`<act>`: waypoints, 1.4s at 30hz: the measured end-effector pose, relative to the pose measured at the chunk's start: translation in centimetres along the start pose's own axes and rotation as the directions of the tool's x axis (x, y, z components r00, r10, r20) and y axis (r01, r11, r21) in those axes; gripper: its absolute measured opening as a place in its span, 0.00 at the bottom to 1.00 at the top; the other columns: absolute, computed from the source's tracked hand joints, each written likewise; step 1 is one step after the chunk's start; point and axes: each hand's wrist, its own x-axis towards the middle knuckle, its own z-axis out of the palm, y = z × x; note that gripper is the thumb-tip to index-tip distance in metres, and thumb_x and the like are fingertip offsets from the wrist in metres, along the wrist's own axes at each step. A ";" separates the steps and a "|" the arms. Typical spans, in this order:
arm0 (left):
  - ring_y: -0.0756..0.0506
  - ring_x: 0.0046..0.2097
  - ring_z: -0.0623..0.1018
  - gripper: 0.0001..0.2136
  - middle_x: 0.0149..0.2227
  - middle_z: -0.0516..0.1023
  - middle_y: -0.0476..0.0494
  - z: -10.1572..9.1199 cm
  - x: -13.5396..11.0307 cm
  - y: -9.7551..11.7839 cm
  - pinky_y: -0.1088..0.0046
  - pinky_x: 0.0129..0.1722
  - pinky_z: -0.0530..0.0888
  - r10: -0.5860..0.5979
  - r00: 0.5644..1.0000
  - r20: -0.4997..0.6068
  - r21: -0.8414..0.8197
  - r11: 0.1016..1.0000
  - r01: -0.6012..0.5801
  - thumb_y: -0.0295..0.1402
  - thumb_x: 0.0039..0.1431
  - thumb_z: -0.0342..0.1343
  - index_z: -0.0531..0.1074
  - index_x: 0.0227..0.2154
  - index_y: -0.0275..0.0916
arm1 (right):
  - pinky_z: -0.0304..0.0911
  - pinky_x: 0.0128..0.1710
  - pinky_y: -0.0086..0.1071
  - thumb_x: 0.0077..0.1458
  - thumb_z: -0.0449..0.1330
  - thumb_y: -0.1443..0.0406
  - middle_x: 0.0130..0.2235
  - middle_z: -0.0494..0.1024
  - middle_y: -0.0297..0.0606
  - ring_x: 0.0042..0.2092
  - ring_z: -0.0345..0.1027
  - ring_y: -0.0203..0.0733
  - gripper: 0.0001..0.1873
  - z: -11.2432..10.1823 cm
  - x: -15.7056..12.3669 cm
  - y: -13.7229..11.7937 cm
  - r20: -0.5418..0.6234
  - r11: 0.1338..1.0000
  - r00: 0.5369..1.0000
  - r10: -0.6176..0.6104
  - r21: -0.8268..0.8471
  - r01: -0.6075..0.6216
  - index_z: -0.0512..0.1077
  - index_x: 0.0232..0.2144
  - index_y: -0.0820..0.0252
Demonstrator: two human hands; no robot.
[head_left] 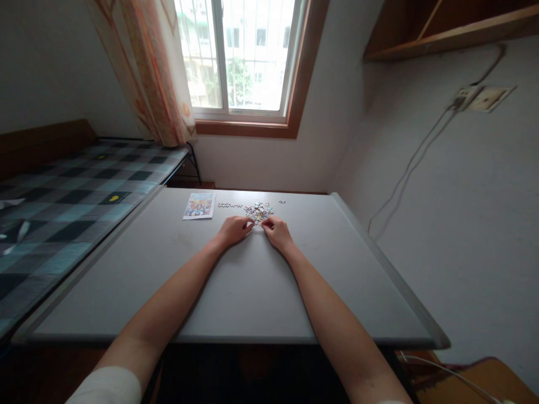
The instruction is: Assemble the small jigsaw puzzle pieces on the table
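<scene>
The left hand [234, 229] and right hand [278, 230] rest almost fingertip to fingertip, thumbs drawn in toward fingers; whether either pinches anything is too small to tell. Just beyond lies a loose pile of small colourful pieces [258, 211], so the step looks like picking or fitting pieces; the next move calls for light, precise fingertip control. A short line of pieces [231, 206] lies left of the pile, beside a printed picture sheet [199, 206]. The pale grey counter [252, 292] is mostly bare. Left stands a bed [138, 163] with checked covering; beyond, a patterned curtain [147, 67] hangs beside a bright window [259, 62].
</scene>
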 end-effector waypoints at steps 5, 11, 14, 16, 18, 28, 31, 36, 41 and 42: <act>0.50 0.26 0.73 0.13 0.23 0.76 0.50 -0.1 0.0 0.0 0.76 0.29 0.65 -0.001 1.000 0.005 0.001 1.000 0.001 0.39 0.59 0.49 0.77 0.39 0.44 | 0.63 0.36 0.29 0.50 0.58 0.70 0.31 0.77 0.36 0.33 0.68 0.36 0.04 0.0 0.0 0.0 0.010 1.000 1.000 -0.004 -0.005 0.004 0.73 0.26 0.60; 0.50 0.26 0.73 0.13 0.23 0.76 0.50 -0.2 0.0 0.2 0.76 0.30 0.65 -0.012 1.000 0.007 -0.014 1.000 0.012 0.39 0.58 0.50 0.78 0.38 0.44 | 0.63 0.36 0.29 0.50 0.57 0.71 0.31 0.77 0.35 0.33 0.68 0.36 0.05 0.0 0.0 0.0 0.019 1.000 1.000 -0.015 -0.009 0.015 0.73 0.26 0.60; 0.50 0.25 0.72 0.13 0.23 0.76 0.50 -0.2 0.0 0.2 0.76 0.29 0.65 -0.010 1.000 0.009 -0.013 1.000 0.010 0.38 0.58 0.50 0.78 0.38 0.44 | 0.63 0.36 0.29 0.50 0.57 0.71 0.31 0.77 0.36 0.33 0.68 0.36 0.05 0.1 0.0 0.1 0.017 1.000 1.000 -0.018 -0.006 0.018 0.73 0.26 0.60; 0.50 0.25 0.72 0.12 0.23 0.76 0.49 -0.2 0.0 0.2 0.76 0.29 0.64 -0.006 1.000 0.009 -0.007 1.000 0.006 0.38 0.58 0.50 0.78 0.38 0.44 | 0.64 0.36 0.29 0.50 0.57 0.71 0.31 0.77 0.36 0.33 0.68 0.36 0.05 0.1 0.0 0.2 0.015 1.000 1.000 -0.015 -0.008 0.015 0.73 0.26 0.60; 0.50 0.26 0.73 0.12 0.23 0.76 0.49 -0.1 0.0 0.1 0.76 0.29 0.64 -0.004 1.000 0.004 0.001 1.000 0.004 0.38 0.58 0.50 0.78 0.38 0.44 | 0.64 0.36 0.29 0.50 0.57 0.70 0.31 0.77 0.35 0.33 0.68 0.36 0.05 0.1 0.0 0.2 0.014 1.000 1.000 -0.012 -0.006 0.012 0.73 0.26 0.60; 0.49 0.28 0.74 0.13 0.25 0.77 0.47 -0.3 0.0 0.2 0.76 0.30 0.64 0.004 1.000 0.008 0.010 1.000 -0.004 0.38 0.60 0.49 0.78 0.38 0.44 | 0.63 0.36 0.30 0.49 0.57 0.71 0.31 0.77 0.37 0.33 0.69 0.37 0.05 0.0 0.0 0.0 0.012 1.000 1.000 -0.013 0.000 0.013 0.73 0.27 0.61; 0.49 0.28 0.74 0.13 0.24 0.77 0.47 -0.2 0.0 0.1 0.77 0.31 0.64 0.012 1.000 0.003 -0.007 1.000 -0.012 0.38 0.60 0.49 0.78 0.38 0.44 | 0.63 0.36 0.29 0.49 0.58 0.70 0.31 0.77 0.36 0.33 0.69 0.37 0.05 0.0 0.0 0.1 0.009 1.000 1.000 -0.016 -0.003 0.016 0.73 0.26 0.60; 0.49 0.29 0.74 0.13 0.25 0.78 0.47 0.0 0.0 -0.2 0.77 0.31 0.65 0.021 1.000 -0.014 -0.031 0.999 -0.022 0.39 0.60 0.50 0.78 0.38 0.44 | 0.64 0.36 0.30 0.50 0.58 0.70 0.31 0.77 0.36 0.33 0.69 0.37 0.04 -0.1 -0.1 -0.1 0.009 1.000 1.000 -0.016 -0.003 0.016 0.73 0.26 0.60; 0.50 0.29 0.74 0.13 0.26 0.78 0.47 0.0 0.0 -0.3 0.77 0.31 0.65 0.018 1.000 -0.015 -0.047 0.999 -0.019 0.40 0.61 0.50 0.78 0.38 0.44 | 0.63 0.35 0.29 0.50 0.58 0.69 0.30 0.77 0.36 0.32 0.68 0.36 0.04 -0.1 0.0 -0.1 -0.003 1.000 1.000 -0.011 -0.005 0.011 0.73 0.26 0.60; 0.50 0.29 0.74 0.13 0.26 0.78 0.47 0.0 0.0 -0.2 0.77 0.32 0.65 0.016 1.000 -0.014 -0.049 0.999 -0.017 0.40 0.61 0.50 0.78 0.38 0.44 | 0.63 0.35 0.29 0.50 0.58 0.69 0.30 0.77 0.36 0.32 0.68 0.36 0.04 -0.1 0.0 -0.1 -0.004 1.000 1.000 -0.012 -0.007 0.012 0.73 0.26 0.60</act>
